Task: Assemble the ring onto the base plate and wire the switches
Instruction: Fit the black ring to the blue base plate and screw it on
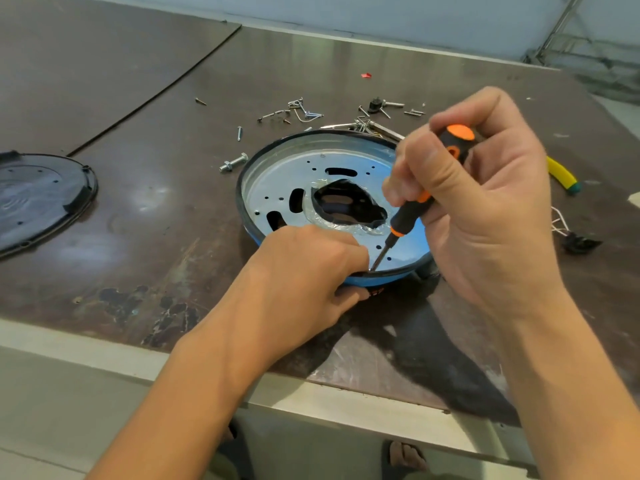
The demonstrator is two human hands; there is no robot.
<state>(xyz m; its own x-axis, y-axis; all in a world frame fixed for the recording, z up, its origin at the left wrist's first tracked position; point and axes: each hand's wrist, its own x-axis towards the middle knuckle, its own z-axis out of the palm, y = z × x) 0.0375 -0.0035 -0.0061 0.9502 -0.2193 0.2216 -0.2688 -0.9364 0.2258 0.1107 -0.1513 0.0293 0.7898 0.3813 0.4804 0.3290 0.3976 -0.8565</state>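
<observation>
A person's right hand is gripping an orange-and-black screwdriver, its tip touching the near edge of a round metal plate sitting on a worn table. The left hand is curling tightly over the plate's black ring there, with loose screws lying beyond.

Left hand covers part of the ring; the edge crops the black cover.

Left grip, right grip — both curled.
</observation>
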